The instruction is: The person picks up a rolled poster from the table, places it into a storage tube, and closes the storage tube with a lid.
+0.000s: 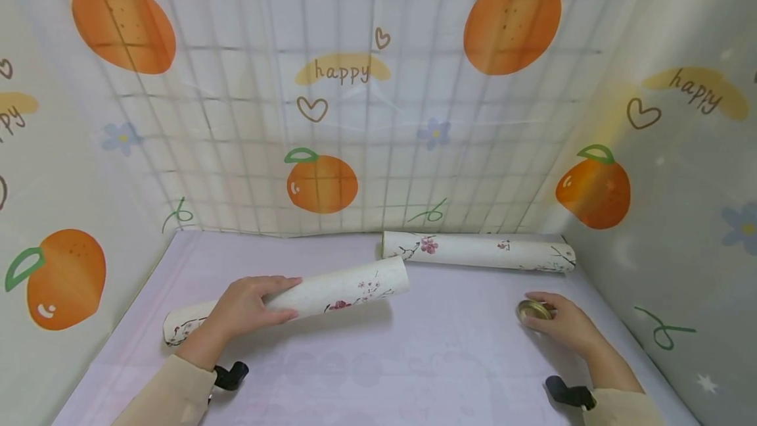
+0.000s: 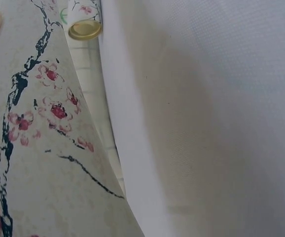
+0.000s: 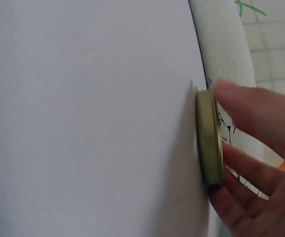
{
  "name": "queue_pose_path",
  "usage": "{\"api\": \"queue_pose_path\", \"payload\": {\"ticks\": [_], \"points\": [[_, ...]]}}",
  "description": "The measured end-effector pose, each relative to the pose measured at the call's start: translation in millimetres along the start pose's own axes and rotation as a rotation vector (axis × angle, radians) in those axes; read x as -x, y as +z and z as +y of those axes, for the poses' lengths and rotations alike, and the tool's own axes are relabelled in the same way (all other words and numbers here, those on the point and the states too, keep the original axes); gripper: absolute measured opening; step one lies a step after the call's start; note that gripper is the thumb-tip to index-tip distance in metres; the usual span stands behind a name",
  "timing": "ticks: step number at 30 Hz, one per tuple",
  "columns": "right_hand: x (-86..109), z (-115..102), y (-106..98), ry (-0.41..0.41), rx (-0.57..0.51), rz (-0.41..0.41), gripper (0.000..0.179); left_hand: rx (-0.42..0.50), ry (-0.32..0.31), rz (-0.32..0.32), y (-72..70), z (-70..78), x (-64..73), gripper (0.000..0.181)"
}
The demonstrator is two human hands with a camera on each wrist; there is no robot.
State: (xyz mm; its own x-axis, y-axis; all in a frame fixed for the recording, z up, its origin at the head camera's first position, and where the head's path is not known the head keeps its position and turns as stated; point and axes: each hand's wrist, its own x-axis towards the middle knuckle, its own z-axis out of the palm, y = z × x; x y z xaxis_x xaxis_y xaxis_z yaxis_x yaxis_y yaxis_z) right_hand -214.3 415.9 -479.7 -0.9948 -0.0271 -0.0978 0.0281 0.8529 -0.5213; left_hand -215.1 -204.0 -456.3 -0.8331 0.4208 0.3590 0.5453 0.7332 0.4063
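My left hand [image 1: 245, 304] grips a long white cardboard tube [image 1: 345, 288] printed with pink blossoms and dark branches, thumb and fingers on either side of its middle. The tube slants, its right end higher and casting a shadow on the table. In the left wrist view its printed side [image 2: 58, 163] fills the left, with one fingertip at the edge. Over at the right, my right hand [image 1: 562, 322] pinches a round gold-coloured metal lid [image 1: 534, 310] by its rim. The right wrist view shows the lid [image 3: 209, 138] edge-on between thumb and fingers, close over the table.
A second blossom-printed tube [image 1: 479, 252] lies along the back edge of the table [image 1: 426, 360]. In the left wrist view, a gold-coloured cap [image 2: 85, 29] covers a tube's end. Curtains with orange prints hang at the back and both sides, a wire grid [image 1: 236, 117] showing through behind.
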Motion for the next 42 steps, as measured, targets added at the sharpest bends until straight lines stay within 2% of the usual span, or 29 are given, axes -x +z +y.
{"api": "queue_pose_path", "payload": {"ticks": [4, 11, 19, 26, 36, 42], "points": [[-1.1, 1, -1, -0.019, 0.008, -0.003, 0.072, -0.001, -0.001, -0.006, -0.3, 0.5, -0.7, 0.059], [-2.4, -1, -2, -0.003, 0.018, -0.019, 0.073, 0.007, -0.006, -0.015, 0.0, 1.2, -1.4, 0.059], [-0.6, -1, -3, 0.002, 0.044, 0.011, 0.073, -0.009, 0.002, -0.013, -1.2, 2.9, -1.6, 0.058], [1.9, -2, -5, -0.004, 0.012, 0.031, 0.074, -0.002, -0.004, -0.014, -2.1, 4.4, -1.5, 0.059], [8.2, -17, -13, -0.101, -0.042, 0.073, 0.064, -0.006, -0.003, -0.022, -1.4, 4.2, -1.6, 0.059], [11.4, -27, -18, -0.108, -0.064, 0.067, 0.065, 0.000, -0.002, -0.018, -1.3, 4.5, -1.3, 0.059]]}}
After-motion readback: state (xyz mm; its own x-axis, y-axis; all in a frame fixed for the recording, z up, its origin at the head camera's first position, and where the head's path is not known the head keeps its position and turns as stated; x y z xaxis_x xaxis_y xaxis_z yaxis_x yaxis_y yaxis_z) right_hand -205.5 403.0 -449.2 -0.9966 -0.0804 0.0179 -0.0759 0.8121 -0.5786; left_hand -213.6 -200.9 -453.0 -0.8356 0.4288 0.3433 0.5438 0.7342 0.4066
